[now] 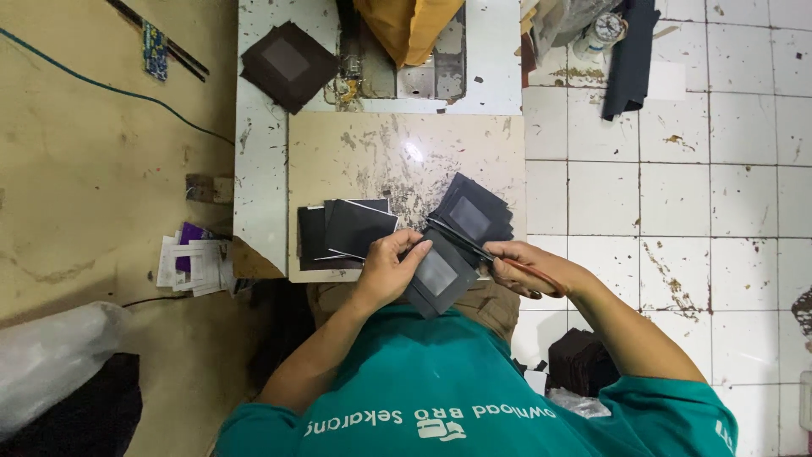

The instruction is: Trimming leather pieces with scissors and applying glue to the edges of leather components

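Note:
My left hand [387,268] grips a dark square piece with a grey window panel [437,275], held above the near edge of the beige board [397,152]. Scissors with reddish handles [495,256] are in my right hand [523,264], and their blades touch the top edge of that piece. Left of my hands lies a pile of black squares [342,230]. Behind the held piece sits a stack of dark windowed pieces [475,211].
A white worktable [254,169] carries the board, another dark windowed stack [288,63] at the back left and a sewing machine base with orange cloth [406,30]. Papers [193,264] lie on the floor at left. A dark bundle [579,360] sits on the white tiles beside my right elbow.

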